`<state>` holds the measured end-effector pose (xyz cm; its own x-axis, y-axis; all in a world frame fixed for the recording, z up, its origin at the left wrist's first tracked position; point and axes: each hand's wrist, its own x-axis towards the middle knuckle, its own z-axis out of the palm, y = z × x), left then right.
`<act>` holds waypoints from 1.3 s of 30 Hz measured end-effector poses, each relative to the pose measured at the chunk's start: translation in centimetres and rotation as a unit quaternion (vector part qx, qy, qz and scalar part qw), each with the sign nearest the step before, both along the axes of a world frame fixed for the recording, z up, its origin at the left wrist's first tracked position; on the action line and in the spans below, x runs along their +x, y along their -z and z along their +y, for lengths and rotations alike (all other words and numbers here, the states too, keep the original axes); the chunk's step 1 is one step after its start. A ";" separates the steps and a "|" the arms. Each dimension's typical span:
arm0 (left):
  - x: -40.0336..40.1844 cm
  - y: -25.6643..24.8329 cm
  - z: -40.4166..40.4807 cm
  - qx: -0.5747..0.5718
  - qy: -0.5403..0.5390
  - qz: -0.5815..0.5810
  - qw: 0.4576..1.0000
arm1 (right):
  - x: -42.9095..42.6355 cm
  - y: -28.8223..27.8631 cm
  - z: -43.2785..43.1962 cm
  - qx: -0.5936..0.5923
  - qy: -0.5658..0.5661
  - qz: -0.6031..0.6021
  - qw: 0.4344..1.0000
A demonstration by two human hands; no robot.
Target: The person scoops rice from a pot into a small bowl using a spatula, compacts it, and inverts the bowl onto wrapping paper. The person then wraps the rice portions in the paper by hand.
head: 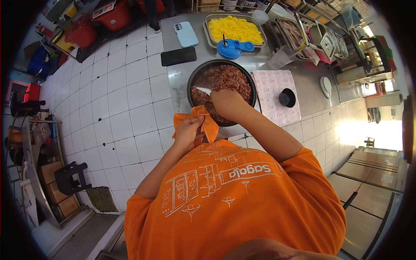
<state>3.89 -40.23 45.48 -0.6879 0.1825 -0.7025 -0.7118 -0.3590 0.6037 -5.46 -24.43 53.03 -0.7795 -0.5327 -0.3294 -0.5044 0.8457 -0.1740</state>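
A round dark pot of reddish-brown cooked rice stands near the front edge of the steel table. Over the rice, my right hand is closed around a white rice paddle; its fingers are mostly turned away from view. My left hand pinches an orange cloth against the pot's near left rim. Right of the pot lie printed paper sheets with a small black bowl on top. Behind the pot sits a blue lidded jug or shaker top.
A tray of yellow shredded food stands at the back. Two phones, one light blue and one black, lie on the left. A clear plastic cup and a white lid are on the right. Another person's leg shows beyond.
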 end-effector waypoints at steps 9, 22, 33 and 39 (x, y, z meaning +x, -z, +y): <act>-0.5 0.2 -1.3 -0.023 -0.029 0.015 0.999 | -1.6 -6.8 7.6 -0.065 0.154 -0.014 0.986; -1.1 -0.1 -1.2 -0.009 -0.009 0.009 1.000 | -5.1 3.6 3.5 -0.022 0.164 -0.051 0.985; -0.8 1.0 -1.4 0.003 -0.012 0.034 0.999 | 1.1 -3.9 6.0 -0.079 0.141 0.067 0.985; 0.1 1.4 -1.6 0.040 -0.047 0.035 0.997 | 3.0 -8.6 7.7 -0.059 0.164 0.009 0.985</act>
